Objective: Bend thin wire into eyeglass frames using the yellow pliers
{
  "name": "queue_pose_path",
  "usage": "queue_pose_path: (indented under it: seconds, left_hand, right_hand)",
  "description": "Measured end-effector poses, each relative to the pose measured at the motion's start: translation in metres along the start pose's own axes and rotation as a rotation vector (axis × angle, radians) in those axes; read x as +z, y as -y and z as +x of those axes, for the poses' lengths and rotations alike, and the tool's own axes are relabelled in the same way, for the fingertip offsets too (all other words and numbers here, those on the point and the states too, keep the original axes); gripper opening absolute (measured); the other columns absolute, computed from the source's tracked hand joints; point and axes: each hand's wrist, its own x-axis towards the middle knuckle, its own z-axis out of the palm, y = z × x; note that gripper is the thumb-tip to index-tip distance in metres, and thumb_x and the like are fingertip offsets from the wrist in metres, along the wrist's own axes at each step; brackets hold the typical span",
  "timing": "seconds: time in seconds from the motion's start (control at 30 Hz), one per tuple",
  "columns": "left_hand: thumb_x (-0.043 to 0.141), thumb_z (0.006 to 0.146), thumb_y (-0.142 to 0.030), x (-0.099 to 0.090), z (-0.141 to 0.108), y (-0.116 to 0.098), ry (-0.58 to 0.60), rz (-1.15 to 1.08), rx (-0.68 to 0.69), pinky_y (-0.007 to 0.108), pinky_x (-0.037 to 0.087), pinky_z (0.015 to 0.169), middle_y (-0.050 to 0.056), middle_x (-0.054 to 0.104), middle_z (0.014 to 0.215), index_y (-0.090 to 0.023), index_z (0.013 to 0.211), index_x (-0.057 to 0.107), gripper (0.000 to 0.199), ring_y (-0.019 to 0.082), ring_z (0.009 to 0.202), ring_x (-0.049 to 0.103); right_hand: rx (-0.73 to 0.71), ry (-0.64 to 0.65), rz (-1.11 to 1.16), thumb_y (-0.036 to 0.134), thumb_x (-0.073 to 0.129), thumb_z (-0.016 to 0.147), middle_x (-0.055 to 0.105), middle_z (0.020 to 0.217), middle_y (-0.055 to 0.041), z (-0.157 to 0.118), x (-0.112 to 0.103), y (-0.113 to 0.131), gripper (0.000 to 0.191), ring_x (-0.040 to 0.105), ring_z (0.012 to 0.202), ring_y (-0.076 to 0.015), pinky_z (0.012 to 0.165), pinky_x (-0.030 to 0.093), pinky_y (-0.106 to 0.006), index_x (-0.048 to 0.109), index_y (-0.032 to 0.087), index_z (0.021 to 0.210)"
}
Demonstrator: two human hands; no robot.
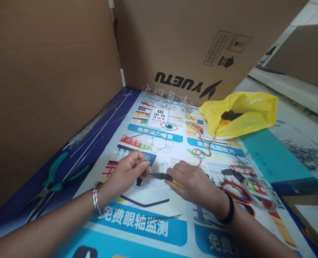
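My left hand [134, 167], a silver bangle on its wrist, is closed in a pinch over the printed sheet. Its fingertips meet the tip of the needle-nose pliers [159, 176], which have dark jaws and a yellow handle. My right hand [187, 179] is wrapped round that handle, a black band on the wrist. Between the hands a thin wire [163, 165] curves up behind the jaws; the part inside my left fingers is hidden. Just beyond lie thin bent wires [160, 144] and a tangle of red, green and yellow cord [202, 153].
At left are green-handled pliers [53, 179] and straight wires [86, 130]. Wire pieces [166, 96] are heaped along the cardboard wall [172, 46]. A yellow bag [245, 116], red-handled scissors [238, 191] and a clear tape roll [261, 193] are on the right.
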Motion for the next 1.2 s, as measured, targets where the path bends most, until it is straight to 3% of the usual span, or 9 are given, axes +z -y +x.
queue_pose_path:
  seconds: [0.2,0.43,0.6,0.7,0.83,1.0,1.2]
  left_hand:
    - [0.052,0.085,-0.030,-0.003,-0.001,-0.001,0.060,0.016,0.013,0.022,0.045,0.058,0.000,0.064,0.070,-0.019,0.078,0.050,0.013,0.010,0.060,0.056]
    - [0.047,0.087,-0.035,-0.006,0.003,-0.002,0.050,0.062,-0.029,0.024,0.048,0.063,0.005,0.066,0.081,-0.018,0.084,0.058,0.020,0.014,0.073,0.061]
    - [0.049,0.085,-0.040,-0.006,0.005,-0.001,0.023,-0.008,-0.161,0.024,0.047,0.060,0.005,0.068,0.080,-0.017,0.080,0.056,0.024,0.014,0.068,0.063]
    - [0.051,0.084,-0.039,-0.005,0.005,-0.002,0.003,-0.063,-0.209,0.023,0.046,0.056,0.004,0.067,0.074,-0.016,0.076,0.054,0.025,0.013,0.062,0.061]
    - [0.051,0.084,-0.037,-0.003,0.004,-0.005,-0.011,-0.091,-0.251,0.022,0.044,0.051,0.002,0.064,0.067,-0.015,0.072,0.053,0.024,0.011,0.056,0.059]
    - [0.051,0.083,-0.033,0.001,0.002,-0.007,-0.007,-0.082,-0.222,0.020,0.040,0.047,-0.002,0.058,0.056,-0.016,0.068,0.051,0.023,0.009,0.047,0.052]
    - [0.052,0.081,-0.034,0.005,0.002,-0.005,-0.014,-0.084,-0.266,0.021,0.042,0.047,-0.003,0.055,0.055,-0.016,0.068,0.052,0.022,0.010,0.047,0.055]
  right_hand:
    - [0.037,0.079,0.060,0.034,0.045,0.090,0.061,0.078,-0.0029,-0.002,-0.002,0.001,0.020,0.052,0.076,-0.0151,0.061,0.036,-0.025,0.058,0.019,0.088]
    - [0.050,-0.028,-0.036,0.035,0.048,0.088,0.059,0.076,-0.0026,-0.003,0.001,-0.006,0.019,0.050,0.075,-0.0161,0.061,0.034,-0.026,0.059,0.020,0.089]
    - [0.076,-0.045,-0.063,0.035,0.051,0.086,0.059,0.079,-0.0040,-0.002,0.001,-0.006,0.019,0.050,0.077,-0.0177,0.064,0.035,-0.028,0.060,0.019,0.091]
    - [0.099,-0.167,-0.123,0.036,0.052,0.085,0.059,0.083,-0.0068,-0.002,0.001,-0.004,0.024,0.049,0.080,-0.0202,0.069,0.036,-0.032,0.059,0.016,0.096]
    - [0.003,-0.309,-0.270,0.033,0.054,0.084,0.060,0.088,-0.0084,-0.003,0.001,0.002,0.029,0.048,0.082,-0.0223,0.071,0.035,-0.036,0.057,0.014,0.106]
    - [-0.153,-0.322,-0.432,0.021,0.058,0.082,0.060,0.093,-0.0064,-0.004,0.003,0.015,0.030,0.048,0.087,-0.0228,0.074,0.034,-0.036,0.056,0.016,0.111]
    - [-0.168,-0.298,-0.448,0.017,0.051,0.086,0.060,0.093,-0.0065,-0.002,0.005,0.018,0.027,0.048,0.087,-0.0220,0.075,0.033,-0.036,0.057,0.016,0.112]
